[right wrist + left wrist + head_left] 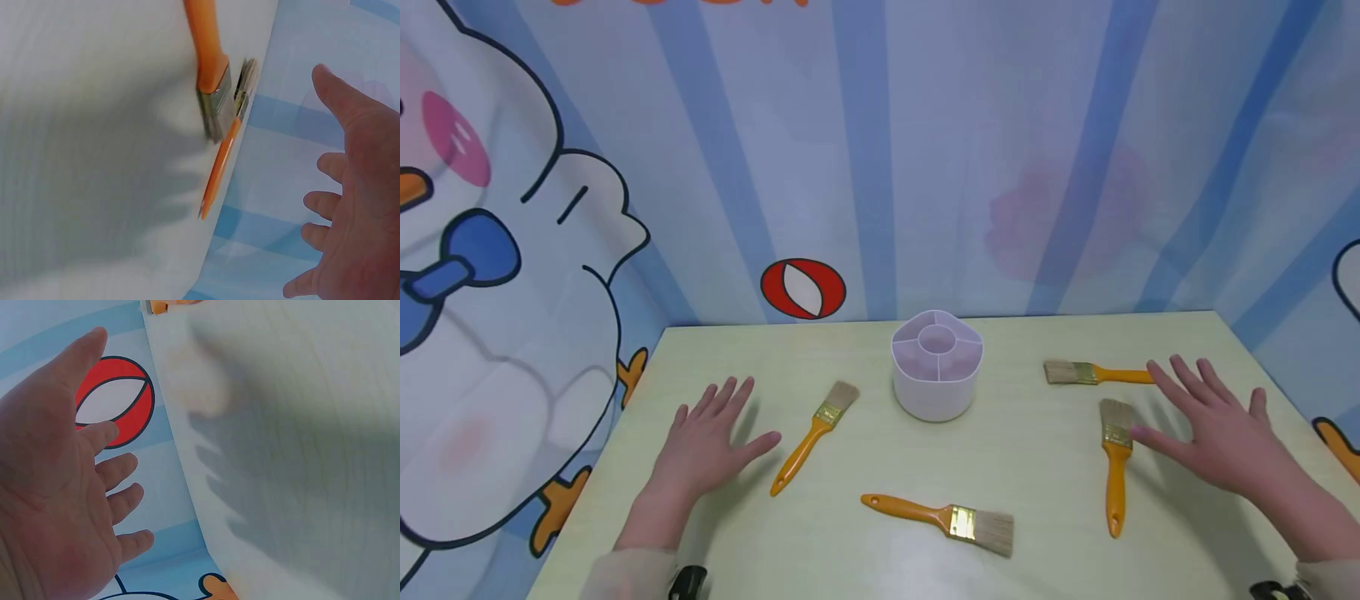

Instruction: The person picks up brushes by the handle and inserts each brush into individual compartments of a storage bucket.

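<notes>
Paintbrushes lie flat on the pale table [805,562], four in all. Both hands hang over the table with fingers spread wide, holding nothing. It looks like the waiting part, with no brush picked up yet. To pick one up, a hand would need to come down and curl its fingers round a handle.

The left hand [700,450] is near the slanted paintbrush [820,429]. The right hand [1221,429] is just beside the upright-pointing paintbrush [1117,457], and its fingertip hides the handle end of the sideways paintbrush [1096,374] in the head view. The front paintbrush [938,517] lies between the hands, nearest the person, hairs to the right.

Each brush has a smooth orange handle, a shiny gold band and flat, light brown hairs. Past them, near the back edge, stands a lilac caddy [936,400] with a round middle and little rooms around it.
</notes>
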Motion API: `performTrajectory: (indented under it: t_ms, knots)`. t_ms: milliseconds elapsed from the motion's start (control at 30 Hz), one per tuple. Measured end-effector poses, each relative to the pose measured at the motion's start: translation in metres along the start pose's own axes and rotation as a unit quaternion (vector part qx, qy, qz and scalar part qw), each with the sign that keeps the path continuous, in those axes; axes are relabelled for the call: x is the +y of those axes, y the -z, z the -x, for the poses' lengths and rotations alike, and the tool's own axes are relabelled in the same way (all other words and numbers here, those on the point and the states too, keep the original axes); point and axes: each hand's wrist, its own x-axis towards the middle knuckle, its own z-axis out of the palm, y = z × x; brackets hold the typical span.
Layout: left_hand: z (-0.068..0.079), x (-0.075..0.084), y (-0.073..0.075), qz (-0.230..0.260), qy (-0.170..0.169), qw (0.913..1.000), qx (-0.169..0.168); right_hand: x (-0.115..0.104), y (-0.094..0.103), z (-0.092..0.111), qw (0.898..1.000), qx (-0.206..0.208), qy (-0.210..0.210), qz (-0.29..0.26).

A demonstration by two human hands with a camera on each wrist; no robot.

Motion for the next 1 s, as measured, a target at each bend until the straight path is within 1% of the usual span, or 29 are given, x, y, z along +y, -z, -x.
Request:
performTrajectory:
  t_ms: [300, 400, 633, 733, 900, 1000]
  knots:
    - [-0.004, 0.010, 0.006, -0.003, -0.024, 0.9997, -0.004, -0.019, 0.010, -0.017, 0.999, -0.008, 0.041, -0.014]
    - [-0.007, 0.014, 0.005, -0.001, -0.032, 0.9994, -0.013, -0.029, 0.013, -0.023, 0.998, -0.013, 0.051, -0.034]
    - [-0.012, 0.025, -0.001, -0.015, -0.035, 0.9985, -0.039, -0.054, 0.017, -0.036, 0.993, -0.040, 0.065, -0.092]
    - [-0.014, 0.029, -0.003, -0.020, -0.037, 0.9978, -0.050, -0.063, 0.016, -0.043, 0.990, -0.050, 0.073, -0.108]
    - [-0.018, 0.034, -0.007, -0.026, -0.046, 0.9968, -0.059, -0.081, 0.015, -0.053, 0.985, -0.058, 0.089, -0.138]
    - [-0.018, 0.036, -0.010, -0.031, -0.052, 0.9962, -0.062, -0.091, 0.014, -0.059, 0.982, -0.064, 0.091, -0.151]
